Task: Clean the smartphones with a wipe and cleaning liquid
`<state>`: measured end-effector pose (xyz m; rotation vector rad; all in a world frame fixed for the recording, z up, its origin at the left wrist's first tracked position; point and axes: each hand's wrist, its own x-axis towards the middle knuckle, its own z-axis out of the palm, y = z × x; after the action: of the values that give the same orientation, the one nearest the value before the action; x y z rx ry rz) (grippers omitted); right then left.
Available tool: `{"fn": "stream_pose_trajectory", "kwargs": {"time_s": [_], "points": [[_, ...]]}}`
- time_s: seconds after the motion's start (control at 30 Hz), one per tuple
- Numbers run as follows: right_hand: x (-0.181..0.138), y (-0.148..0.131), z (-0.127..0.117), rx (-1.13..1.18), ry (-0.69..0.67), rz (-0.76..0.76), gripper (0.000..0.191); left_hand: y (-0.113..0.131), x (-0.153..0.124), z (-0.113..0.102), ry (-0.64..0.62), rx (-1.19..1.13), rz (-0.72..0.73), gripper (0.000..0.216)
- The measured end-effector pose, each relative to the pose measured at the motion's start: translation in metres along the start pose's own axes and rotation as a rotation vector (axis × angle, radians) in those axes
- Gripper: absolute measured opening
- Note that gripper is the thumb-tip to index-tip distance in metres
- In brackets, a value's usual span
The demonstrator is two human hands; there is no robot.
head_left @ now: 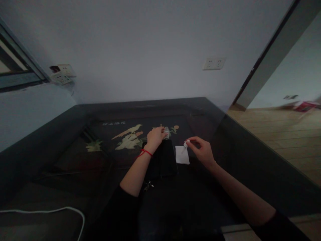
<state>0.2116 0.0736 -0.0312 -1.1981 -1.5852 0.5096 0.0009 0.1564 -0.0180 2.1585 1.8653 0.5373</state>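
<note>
The work looks to be midway: both pieces are in hand, with the small clear bottle (pixel 167 132) and the stemmed white cap (pixel 185 144) held well apart, not joined. The cap may be a dropper top, though the dim, slightly blurred view leaves that unsure. Whether anything has been put on the white paper pad (pixel 182 156) cannot be told, so how much is left is unclear too.

The left hand (pixel 155 136) has its thumb and fingertips closed on the bottle, which is upright at the far edge of a flat black case (pixel 165 160). The right hand (pixel 202 152) pinches the cap between thumb and forefinger, its other fingers loosely curled; the stem slants down over the pad's far edge, and contact with the paper is not clear. The pad lies just right of the case on the black table (pixel 220 187).
</note>
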Motion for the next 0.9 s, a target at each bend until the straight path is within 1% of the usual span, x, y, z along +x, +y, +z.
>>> {"fn": "stream_pose_trajectory", "kwargs": {"time_s": [0.17,0.23,0.33,0.43,0.57,0.67,0.77,0.9], "points": [[0.000,-0.004,-0.001,0.028,-0.055,0.015,0.015,-0.001,0.000,0.000,-0.001,0.014,-0.001,0.030],[0.001,-0.005,-0.002,0.045,-0.057,0.017,0.014,0.000,0.000,-0.001,0.000,0.015,-0.001,0.031],[0.010,-0.010,-0.003,0.079,-0.010,0.011,0.017,0.002,-0.001,-0.002,-0.005,0.015,0.004,0.028],[0.032,-0.020,0.000,0.105,0.053,-0.027,0.020,0.004,0.000,-0.002,-0.005,0.013,0.001,0.026],[0.073,-0.035,0.019,0.104,0.145,-0.101,0.021,0.004,0.001,-0.002,-0.015,-0.014,0.000,0.027],[0.092,-0.038,0.039,0.092,0.175,-0.126,0.021,0.003,0.001,-0.001,-0.022,-0.029,0.007,0.027],[0.099,-0.031,0.054,0.077,0.167,-0.130,0.021,0.003,0.002,0.000,-0.019,-0.024,0.004,0.026],[0.099,-0.016,0.062,0.062,0.146,-0.122,0.025,0.005,0.001,0.000,-0.019,-0.016,0.004,0.025]]}}
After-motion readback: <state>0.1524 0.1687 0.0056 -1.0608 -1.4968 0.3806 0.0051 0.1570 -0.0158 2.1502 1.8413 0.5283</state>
